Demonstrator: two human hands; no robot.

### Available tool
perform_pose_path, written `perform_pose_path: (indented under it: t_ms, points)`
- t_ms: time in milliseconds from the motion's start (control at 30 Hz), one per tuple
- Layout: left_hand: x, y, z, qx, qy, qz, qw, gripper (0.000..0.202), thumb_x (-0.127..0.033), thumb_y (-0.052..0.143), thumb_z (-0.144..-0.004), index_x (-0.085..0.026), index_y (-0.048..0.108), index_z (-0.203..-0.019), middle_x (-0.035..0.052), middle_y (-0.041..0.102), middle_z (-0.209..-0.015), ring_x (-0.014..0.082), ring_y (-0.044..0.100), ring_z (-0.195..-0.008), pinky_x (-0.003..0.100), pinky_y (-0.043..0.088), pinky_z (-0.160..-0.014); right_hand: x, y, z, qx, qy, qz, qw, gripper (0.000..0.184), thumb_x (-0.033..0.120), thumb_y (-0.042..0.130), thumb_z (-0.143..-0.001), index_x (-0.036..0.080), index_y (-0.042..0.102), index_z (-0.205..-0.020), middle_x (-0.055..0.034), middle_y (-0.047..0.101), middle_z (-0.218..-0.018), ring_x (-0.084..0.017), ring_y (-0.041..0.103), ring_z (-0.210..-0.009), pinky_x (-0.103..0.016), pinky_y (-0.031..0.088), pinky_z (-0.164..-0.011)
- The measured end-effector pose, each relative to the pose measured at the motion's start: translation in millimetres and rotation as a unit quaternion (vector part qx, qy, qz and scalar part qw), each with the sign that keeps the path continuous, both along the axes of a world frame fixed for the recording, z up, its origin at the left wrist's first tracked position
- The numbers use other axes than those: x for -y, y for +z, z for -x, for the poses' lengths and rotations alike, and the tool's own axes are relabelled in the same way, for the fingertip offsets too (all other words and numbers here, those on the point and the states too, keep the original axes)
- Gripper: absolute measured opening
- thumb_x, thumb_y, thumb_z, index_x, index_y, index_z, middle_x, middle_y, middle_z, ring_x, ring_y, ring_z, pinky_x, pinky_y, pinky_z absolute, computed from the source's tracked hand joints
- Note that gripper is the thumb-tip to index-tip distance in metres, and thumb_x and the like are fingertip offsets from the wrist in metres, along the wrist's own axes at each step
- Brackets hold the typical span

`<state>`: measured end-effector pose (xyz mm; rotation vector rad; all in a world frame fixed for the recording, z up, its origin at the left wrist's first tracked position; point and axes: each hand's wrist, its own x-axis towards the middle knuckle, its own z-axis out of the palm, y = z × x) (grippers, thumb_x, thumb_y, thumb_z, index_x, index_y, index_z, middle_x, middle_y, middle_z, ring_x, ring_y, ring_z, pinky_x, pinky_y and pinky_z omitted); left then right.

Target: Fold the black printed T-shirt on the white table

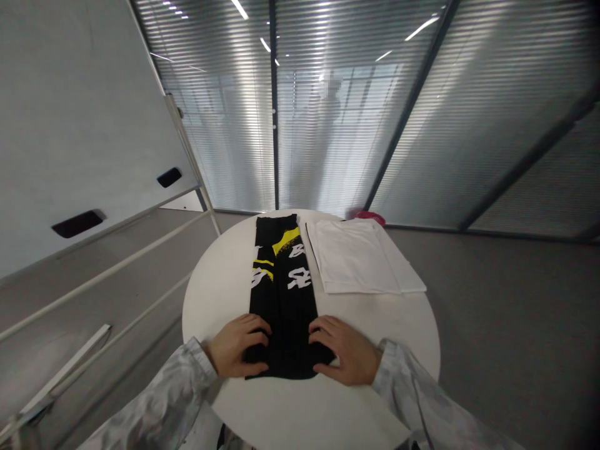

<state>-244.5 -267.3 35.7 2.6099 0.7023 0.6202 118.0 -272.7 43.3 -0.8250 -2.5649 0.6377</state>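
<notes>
A black garment (290, 325) with yellow patches and white lettering lies folded into a long strip on the round white table (210, 281). My left hand (239, 347) rests on the left edge of its near end, thumb and fingers apart. On the opposite edge, my right hand (344, 350) lies in the same way, with a gap between thumb and fingers and black cloth showing there. The fingertips of both hands touch the cloth from above. Whether any fabric is tucked under the palms is hidden.
Folded white cloth (360, 259) lies to the right of the black garment. Something red (370, 217) shows at the table's far edge. A whiteboard (84, 125) on a metal frame stands at the left. Behind the table is a glass partition (323, 144) with blinds.
</notes>
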Motion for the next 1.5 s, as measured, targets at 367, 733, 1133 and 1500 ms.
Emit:
perform_pose_path:
  t_ms: [367,733,1133,1500]
  points:
    - [6.4,-2.6,6.9,0.0,-0.001,-0.016,1.0,0.01,-0.027,0.058,-0.107,-0.027,0.068,-0.105,0.0099,0.077,-0.116,0.0251,0.072,-0.106,0.043,0.058,-0.093,23.3,-5.8,16.4,-0.055,-0.023,0.009,0.998,0.041,0.044,0.042,-0.117,0.023,0.076,-0.114,-0.0104,0.074,-0.101,-0.027,0.066,-0.097,-0.045,0.055,-0.091]
    - [-1.5,19.1,-19.7,0.071,0.004,0.017,0.997,0.016,-0.036,0.067,-0.103,-0.024,0.067,-0.113,0.0106,0.077,-0.112,0.0258,0.072,-0.105,0.043,0.054,-0.095,-4.0,-9.7,32.9,-0.086,-0.04,0.008,0.995,0.036,0.027,0.063,-0.107,0.023,0.064,-0.143,-0.0138,0.067,-0.142,-0.029,0.061,-0.133,-0.05,0.052,-0.116]
    - [-6.9,-6.7,-47.4,0.009,-0.083,-0.019,0.996,0.061,-0.072,0.085,-0.081,-0.024,0.07,-0.116,0.0091,0.074,-0.109,0.0265,0.069,-0.094,0.043,0.049,-0.087,-33.3,-30.4,28.5,-0.02,-0.145,-0.059,0.987,0.043,0.014,0.043,-0.11,0.022,0.056,-0.151,-0.0132,0.058,-0.157,-0.027,0.055,-0.146,-0.053,0.047,-0.126]
    - [-0.3,-10.1,-59.4,0.025,-0.127,0.044,0.991,0.017,-0.041,0.071,-0.103,-0.025,0.075,-0.1,0.0069,0.078,-0.101,0.0216,0.07,-0.092,0.042,0.047,-0.084,-46.0,-24.9,33.4,0.086,-0.212,-0.154,0.961,0.013,0.012,0.058,-0.109,0.021,0.065,-0.102,-0.0085,0.067,-0.105,-0.028,0.062,-0.1,-0.045,0.056,-0.094]
